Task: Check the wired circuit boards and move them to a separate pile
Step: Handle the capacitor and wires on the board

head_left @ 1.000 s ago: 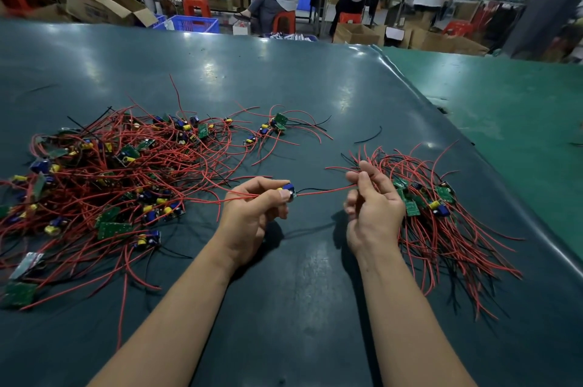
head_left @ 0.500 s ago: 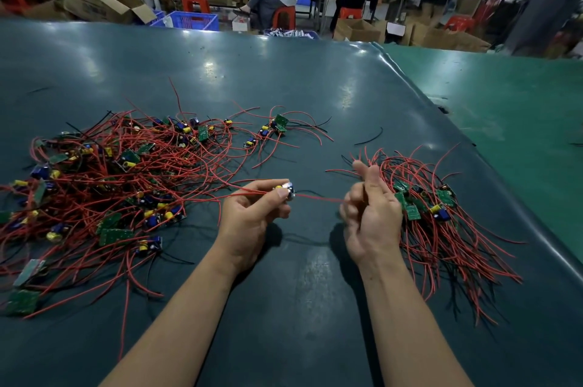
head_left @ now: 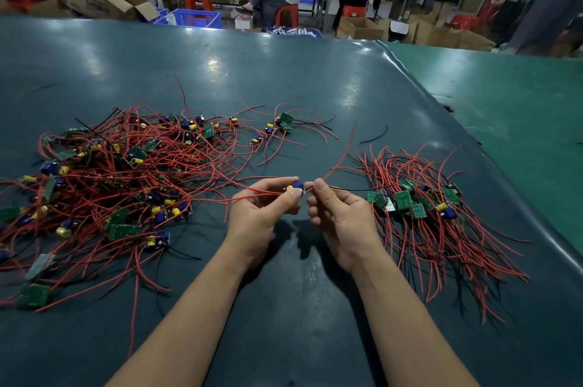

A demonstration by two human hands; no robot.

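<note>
A small circuit board [head_left: 296, 187] with a blue and a yellow part is pinched in the fingers of my left hand [head_left: 263, 218], above the middle of the table. My right hand [head_left: 339, 216] pinches the board's red wire [head_left: 339, 162] right beside the board; the wire curves up and away to the right. A big tangled pile of wired boards [head_left: 120, 184] lies to the left. A smaller, tidier pile of wired boards [head_left: 419, 207] lies to the right, close to my right hand.
The dark green table [head_left: 284, 77] ends at a raised edge on the right, with a lighter green table [head_left: 517, 109] beyond. Two wired boards [head_left: 277, 128] lie apart behind the hands. A loose black wire [head_left: 375, 136] lies nearby. People, boxes and stools stand far behind.
My right hand slid along the red wire toward the board, and the two hands now nearly touch. The wire's free end now arcs upward. The view has shifted slightly.
</note>
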